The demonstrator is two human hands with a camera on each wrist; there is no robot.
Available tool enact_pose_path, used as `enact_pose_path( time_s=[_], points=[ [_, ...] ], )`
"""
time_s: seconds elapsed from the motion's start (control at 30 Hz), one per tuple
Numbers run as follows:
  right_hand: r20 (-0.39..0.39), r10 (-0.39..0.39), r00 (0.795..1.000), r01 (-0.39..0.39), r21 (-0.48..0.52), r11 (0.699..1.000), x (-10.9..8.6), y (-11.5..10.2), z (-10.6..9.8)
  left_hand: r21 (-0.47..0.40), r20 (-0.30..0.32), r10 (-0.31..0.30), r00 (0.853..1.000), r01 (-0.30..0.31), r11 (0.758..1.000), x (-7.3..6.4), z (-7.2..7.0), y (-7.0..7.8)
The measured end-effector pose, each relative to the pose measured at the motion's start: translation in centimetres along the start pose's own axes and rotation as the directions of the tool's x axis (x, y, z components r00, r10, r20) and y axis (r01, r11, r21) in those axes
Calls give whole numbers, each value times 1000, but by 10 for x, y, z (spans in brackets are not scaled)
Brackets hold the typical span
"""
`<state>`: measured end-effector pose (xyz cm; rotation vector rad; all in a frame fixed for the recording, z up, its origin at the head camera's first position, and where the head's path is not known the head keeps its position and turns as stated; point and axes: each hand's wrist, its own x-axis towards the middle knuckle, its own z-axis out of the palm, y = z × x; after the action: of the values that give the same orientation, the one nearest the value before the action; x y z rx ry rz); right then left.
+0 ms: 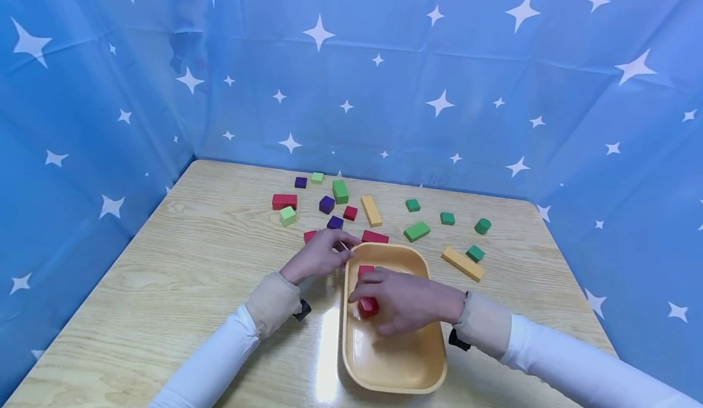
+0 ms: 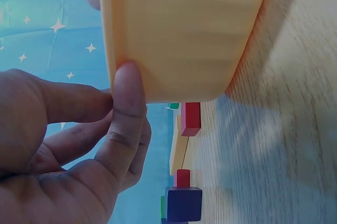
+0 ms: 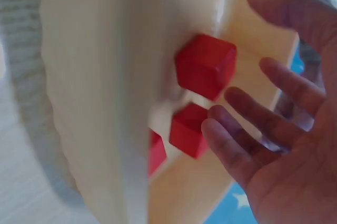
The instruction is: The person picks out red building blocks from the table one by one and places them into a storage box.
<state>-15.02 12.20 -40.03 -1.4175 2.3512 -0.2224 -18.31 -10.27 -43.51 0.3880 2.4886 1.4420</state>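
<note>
A tan plastic bin (image 1: pixel 406 362) stands on the wooden table. At its far left corner my left hand (image 1: pixel 321 255) pinches the rim between thumb and fingers; the left wrist view shows the thumb flat on the bin's outer wall (image 2: pixel 184 39). Inside the bin my right hand (image 1: pixel 406 298) hovers with fingers spread and loosely bent, gripping nothing. In the right wrist view a red cube (image 3: pixel 205 67) and a second red block (image 3: pixel 188 130) lie just beyond the fingertips. The bin's wall partly hides a third red block (image 3: pixel 156 153).
Several blocks lie behind the bin: red (image 1: pixel 284 201), purple (image 1: pixel 326 204), light green (image 1: pixel 288 215), and a tan plank (image 1: pixel 371 210). To the right are another tan plank (image 1: pixel 462 264), green blocks (image 1: pixel 417 231) and a green cylinder (image 1: pixel 483 225). A blue star-patterned curtain (image 1: pixel 384 78) surrounds the table.
</note>
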Motion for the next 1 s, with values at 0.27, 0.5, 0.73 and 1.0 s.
enact_pose_path(
  time_s=[0.27,0.5,0.73,1.0],
  points=[
    [-55,-42,998,44,33,998,-15,1,-13,1,-5,2,1000,-2,1000,0,0,0],
    [-104,-31,994,40,85,996,-24,3,-22,21,-10,-2,1000,2,1000,-1,0,1],
    [-168,27,985,-8,114,993,-31,8,-35,23,-1,-3,1000,3,1000,-1,0,1],
    [-250,109,962,-67,170,983,-31,24,-46,32,2,4,1000,-4,999,0,0,1]
  ],
)
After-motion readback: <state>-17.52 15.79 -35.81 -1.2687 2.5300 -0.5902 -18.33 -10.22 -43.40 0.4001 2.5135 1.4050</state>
